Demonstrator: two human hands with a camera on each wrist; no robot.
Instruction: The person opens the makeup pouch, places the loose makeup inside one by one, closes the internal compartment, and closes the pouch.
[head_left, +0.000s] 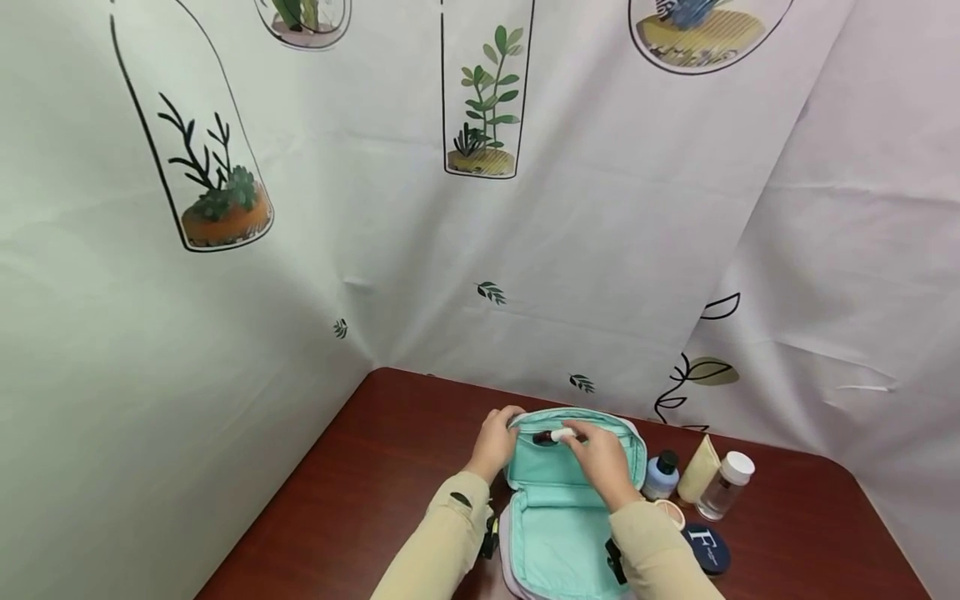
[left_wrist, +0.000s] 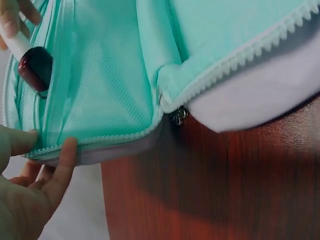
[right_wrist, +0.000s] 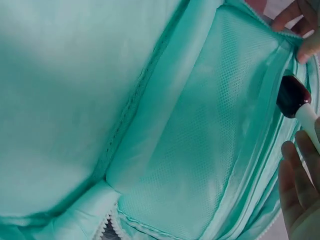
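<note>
A cosmetic bag (head_left: 558, 542) with a mint-green lining lies unzipped and spread on the table, its lid half raised at the back. My left hand (head_left: 495, 443) grips the left edge of that lid, thumb inside and fingers outside. Between the fingertips of my right hand (head_left: 602, 462) is the white cap of a nail polish bottle (right_wrist: 292, 96). Its dark red body points left, at the opening of the mesh pocket (right_wrist: 200, 135) inside the lid. In the left wrist view, the lower end of the bottle (left_wrist: 36, 70) partly slips behind the pocket's edge.
Right of the bag stand a blue bottle (head_left: 661, 477) with a black cap, a cream tube (head_left: 699, 471) and a clear bottle (head_left: 723, 487) with a white lid. Nearer lie a small round compact (head_left: 670, 513) and a dark blue round case (head_left: 707, 550). Patterned cloth (head_left: 420, 250) hangs behind the table.
</note>
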